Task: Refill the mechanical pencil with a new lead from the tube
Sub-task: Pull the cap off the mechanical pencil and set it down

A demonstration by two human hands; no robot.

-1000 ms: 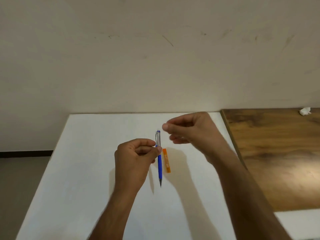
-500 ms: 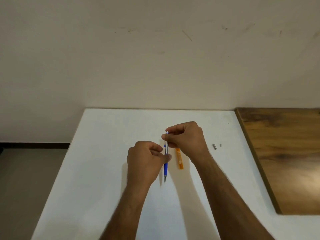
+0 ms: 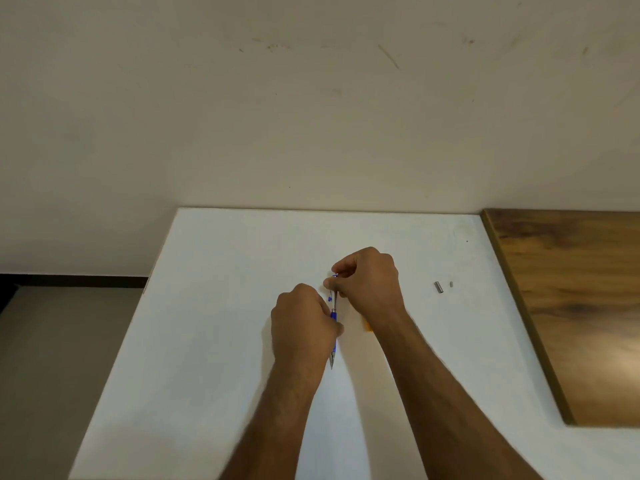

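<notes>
My left hand [image 3: 300, 323] grips the blue mechanical pencil [image 3: 333, 317] around its barrel, holding it upright with the metal tip pointing down toward the white table [image 3: 207, 341]. My right hand [image 3: 369, 282] pinches at the pencil's top end; whether a lead is between its fingers is too small to tell. The orange lead tube [image 3: 367, 327] lies on the table under my right wrist, with only a small corner showing.
A small grey metal cap [image 3: 438, 286] and a tinier piece [image 3: 451, 284] lie on the table to the right. A brown wooden board [image 3: 571, 306] borders the right side. A beige wall stands behind, and the floor drops off at the left.
My right hand came down from above onto the pencil's top end. The view shifted right, bringing the small metal pieces into sight. The orange tube is now mostly hidden.
</notes>
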